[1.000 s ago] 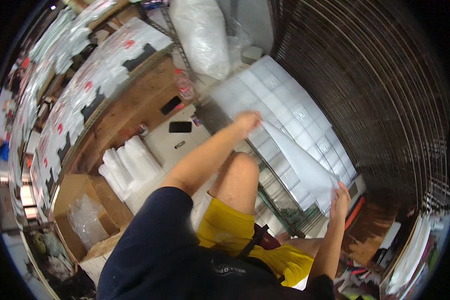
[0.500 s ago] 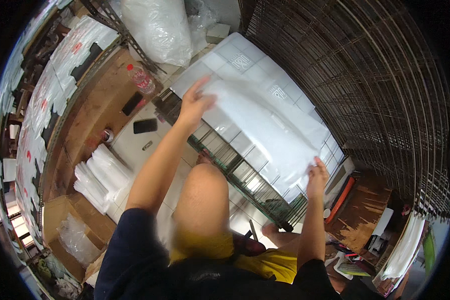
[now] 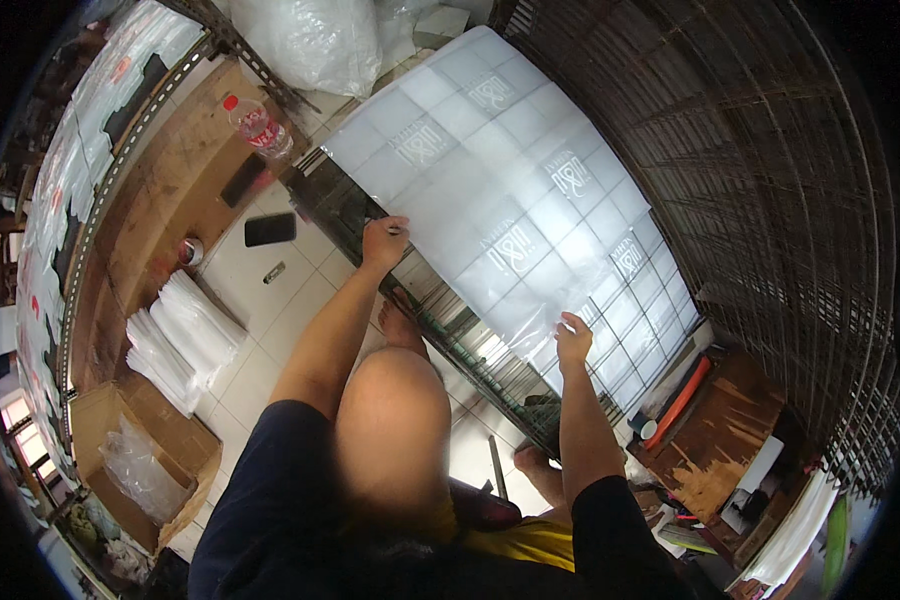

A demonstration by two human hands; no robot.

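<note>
A clear, frosted plastic sheet (image 3: 450,180) with white printed emblems lies nearly flat over a wire drying rack (image 3: 660,310). At its near left edge my left hand (image 3: 383,245) is closed, thumb and fingers pinching the border. My right hand (image 3: 573,343) pinches the sheet's near right corner, where the film is slightly creased. Rack wires and floor tiles show faintly through the film. Past my right hand, the bare rack wires stick out beyond the sheet.
A tall stack of wire racks (image 3: 730,150) stands at the right. On the left are a bottle (image 3: 258,127), a phone (image 3: 270,230), white plastic bundles (image 3: 185,340) and a cardboard box (image 3: 145,455). A stuffed plastic bag (image 3: 310,45) sits behind. A worn wooden board (image 3: 715,430) is at right.
The sheet was billowing and blurred; now it has settled flat. My left hand has come down from spread fingers to pinch its edge. My right hand has moved left with the corner.
</note>
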